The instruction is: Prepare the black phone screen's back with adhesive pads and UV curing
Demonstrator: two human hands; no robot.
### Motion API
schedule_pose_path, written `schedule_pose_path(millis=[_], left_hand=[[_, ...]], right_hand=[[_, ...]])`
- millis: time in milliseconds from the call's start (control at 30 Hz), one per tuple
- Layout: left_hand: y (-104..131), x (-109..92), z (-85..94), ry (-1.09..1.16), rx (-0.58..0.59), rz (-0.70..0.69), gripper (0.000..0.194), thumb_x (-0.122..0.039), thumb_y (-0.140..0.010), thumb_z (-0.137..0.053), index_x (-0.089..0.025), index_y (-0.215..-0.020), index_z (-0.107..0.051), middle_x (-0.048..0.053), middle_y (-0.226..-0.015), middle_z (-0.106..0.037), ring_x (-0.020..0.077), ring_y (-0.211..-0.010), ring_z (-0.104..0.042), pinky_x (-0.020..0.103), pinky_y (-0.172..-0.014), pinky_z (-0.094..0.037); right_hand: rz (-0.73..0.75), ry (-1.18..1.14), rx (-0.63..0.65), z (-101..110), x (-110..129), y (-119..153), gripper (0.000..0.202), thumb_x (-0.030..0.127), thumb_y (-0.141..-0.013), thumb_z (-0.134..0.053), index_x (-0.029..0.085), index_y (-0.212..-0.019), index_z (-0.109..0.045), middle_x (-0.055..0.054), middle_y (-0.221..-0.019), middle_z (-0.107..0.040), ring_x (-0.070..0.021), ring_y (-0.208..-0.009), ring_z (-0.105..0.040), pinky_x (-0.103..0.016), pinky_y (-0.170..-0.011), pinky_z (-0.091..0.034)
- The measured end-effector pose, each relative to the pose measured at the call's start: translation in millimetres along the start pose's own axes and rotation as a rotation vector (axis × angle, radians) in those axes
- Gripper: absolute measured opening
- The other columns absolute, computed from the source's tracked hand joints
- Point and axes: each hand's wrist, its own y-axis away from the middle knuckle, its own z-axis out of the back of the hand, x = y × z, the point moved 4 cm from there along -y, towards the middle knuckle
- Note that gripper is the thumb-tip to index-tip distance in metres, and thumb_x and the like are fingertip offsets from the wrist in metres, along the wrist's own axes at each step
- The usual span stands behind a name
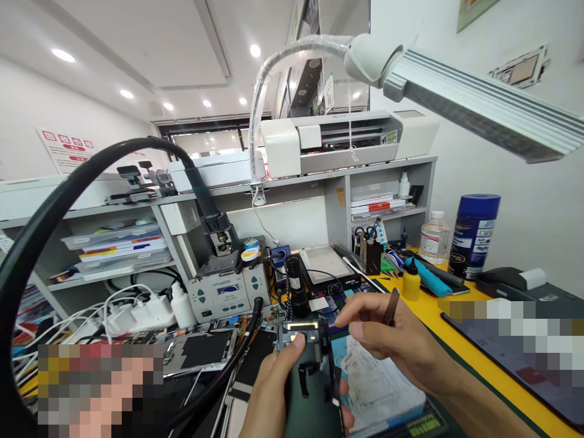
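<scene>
My left hand (272,387) is closed around a smartphone (306,409) with a dark green back, held upright at the bottom middle. The thumb presses near its top, where black parts and gold-coloured strips show. Just right of the phone is my right hand (398,338), its index finger and thumb extended toward the phone's top but apart from it. A slim dark tool (391,306) sticks up from its curled fingers; its kind cannot be made out. Below my right hand lies a clear-lidded plastic box (381,389) with a blue edge.
A rework station (228,295) stands behind, its black hose (82,164) arching across the left. A lamp (483,103) hangs overhead. Loose phone parts (205,350) cover the left. At right are a yellow bottle (411,283), a blue spray can (474,234) and a dark-screened tablet (511,359).
</scene>
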Motion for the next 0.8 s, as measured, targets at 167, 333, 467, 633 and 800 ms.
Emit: schedule_pose_path(millis=[167,333,467,633,800], left_hand=[[1,2,4.2,0.005,-0.072,-0.036,0.049,-0.046,-0.066,-0.079,-0.01,-0.098,-0.074,0.014,-0.077,-0.077,0.036,-0.085,-0.073,0.045,-0.082,-0.054],[7,4,5.4,0.038,-0.112,-0.034,0.045,-0.043,-0.065,-0.08,-0.013,-0.097,-0.073,0.013,-0.076,-0.077,0.0368,-0.085,-0.072,0.048,-0.083,-0.053],[11,6,5.3,0.039,-0.097,-0.029,0.04,-0.043,-0.067,-0.079,-0.013,-0.093,-0.073,0.012,-0.074,-0.076,0.0373,-0.083,-0.072,0.048,-0.08,-0.053],[11,5,3.2,0.037,-0.077,-0.058,0.044,-0.042,-0.066,-0.079,-0.012,-0.098,-0.073,0.012,-0.075,-0.076,0.0352,-0.08,-0.072,0.046,-0.077,-0.054],[12,-4,-3.3,0.083,-0.023,-0.089,0.045,-0.045,-0.066,-0.076,-0.009,-0.091,-0.075,0.014,-0.07,-0.075,0.035,-0.071,-0.071,0.044,-0.067,-0.054]], right_hand=[[-0.027,-0.108,-0.094,4,1,-1,0.021,0.037,-0.086,-0.068,0.016,-0.084,-0.072,0.008,-0.054,-0.028,-0.0063,-0.047,-0.019,-0.025,-0.044,-0.012],[0.033,-0.176,-0.227,10,6,-3,0.035,0.046,-0.089,-0.058,0.016,-0.079,-0.072,0.003,-0.064,-0.038,-0.0063,-0.048,-0.024,-0.025,-0.043,-0.015],[0.063,-0.132,-0.295,14,-1,-8,0.037,0.047,-0.088,-0.062,0.015,-0.072,-0.069,0.006,-0.055,-0.032,-0.0061,-0.045,-0.022,-0.026,-0.043,-0.014],[-0.063,-0.037,-0.329,13,-29,-19,0.034,0.043,-0.086,-0.063,0.014,-0.067,-0.063,0.009,-0.052,-0.026,-0.0052,-0.042,-0.018,-0.024,-0.041,-0.012],[-0.128,0.167,-0.347,16,-51,-26,0.036,0.041,-0.093,-0.058,0.015,-0.068,-0.058,0.011,-0.051,-0.028,-0.0054,-0.04,-0.025,-0.02,-0.039,-0.02]])
